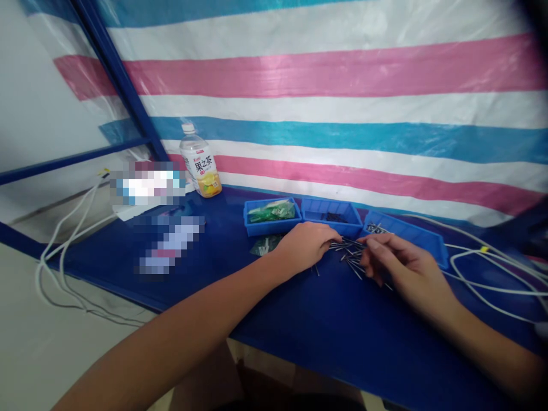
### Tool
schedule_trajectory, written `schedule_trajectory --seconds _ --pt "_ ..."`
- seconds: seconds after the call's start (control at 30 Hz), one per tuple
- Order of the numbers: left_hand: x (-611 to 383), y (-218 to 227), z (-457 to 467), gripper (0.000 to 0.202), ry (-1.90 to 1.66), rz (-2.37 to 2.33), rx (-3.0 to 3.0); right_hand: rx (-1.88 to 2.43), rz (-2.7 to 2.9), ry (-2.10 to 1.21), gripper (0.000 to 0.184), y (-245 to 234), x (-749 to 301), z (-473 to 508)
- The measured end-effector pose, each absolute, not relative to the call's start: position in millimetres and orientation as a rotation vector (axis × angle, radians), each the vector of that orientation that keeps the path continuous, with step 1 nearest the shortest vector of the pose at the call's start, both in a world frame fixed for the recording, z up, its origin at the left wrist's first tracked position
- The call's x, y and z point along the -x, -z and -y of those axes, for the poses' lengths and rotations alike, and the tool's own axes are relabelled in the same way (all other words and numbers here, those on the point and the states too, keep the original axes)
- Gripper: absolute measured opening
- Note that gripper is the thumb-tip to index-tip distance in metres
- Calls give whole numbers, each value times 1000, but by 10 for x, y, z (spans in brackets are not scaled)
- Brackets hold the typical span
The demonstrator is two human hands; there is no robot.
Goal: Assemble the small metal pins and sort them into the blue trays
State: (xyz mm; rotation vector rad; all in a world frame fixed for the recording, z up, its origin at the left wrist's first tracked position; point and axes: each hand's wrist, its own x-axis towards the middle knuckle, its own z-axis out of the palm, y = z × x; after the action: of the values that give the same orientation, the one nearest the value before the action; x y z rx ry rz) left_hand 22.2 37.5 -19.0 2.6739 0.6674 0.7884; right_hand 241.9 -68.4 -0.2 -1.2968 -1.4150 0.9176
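Note:
Thin dark metal pieces [353,265], shaped like long nails or screws, lie in a loose heap on the blue tabletop [291,319]. My left hand [306,245] rests at the heap's left side, palm down, with its fingers curled onto some of these pieces. On the other side, my right hand [398,262] has thumb and fingertips pinched together at the ends of the pieces; what exactly lies in the pinch is too small to make out. Just behind the hands stand a middle blue bin [355,224] with dark small parts and a right blue bin [422,235] with silvery ones, partly hidden.
A left blue bin [253,229] holds a green plastic packet [272,211]. Near it lies a dark clear bag [264,245]. A drink bottle [201,165] stands at the back left. White cables [466,279] loop at the right. A striped sheet [325,108] hangs behind.

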Motion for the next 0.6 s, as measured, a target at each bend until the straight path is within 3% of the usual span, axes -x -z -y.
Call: schedule_trajectory --seconds 0.4,0.6 --pt "-276 54 -293 32 -1128 -662 -2247 1394 1454 -699 32 137 -2524 645" --pt "-302 25 -222 31 -1166 -562 -2141 1297 1482 -737 40 136 -2518 630"
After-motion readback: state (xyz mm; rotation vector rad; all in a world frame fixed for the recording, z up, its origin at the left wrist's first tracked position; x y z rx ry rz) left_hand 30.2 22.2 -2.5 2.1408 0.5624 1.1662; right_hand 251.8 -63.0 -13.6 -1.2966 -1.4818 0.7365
